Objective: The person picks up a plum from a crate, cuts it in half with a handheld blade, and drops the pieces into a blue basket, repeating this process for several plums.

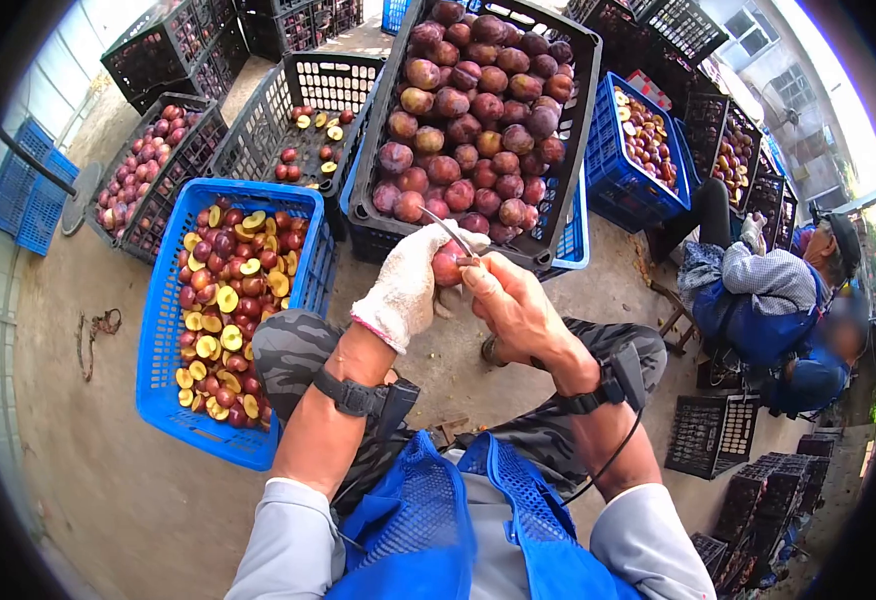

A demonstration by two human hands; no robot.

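Note:
My left hand, in a white work glove, is closed around a red plum. Bare-skinned, my right hand grips a small knife; its thin blade lies across the top of the plum, and my fingers hide the handle. Just beyond both hands, a black crate of whole plums rests on a blue crate. To the left of my knee stands a blue crate full of plum halves, many with yellow flesh showing.
A black crate with a few cut plums stands at the back left, beside another crate of plums. Back right is a blue crate of cut fruit. Two people sit at the right, one in a checked sleeve. Stacked black crates line the back.

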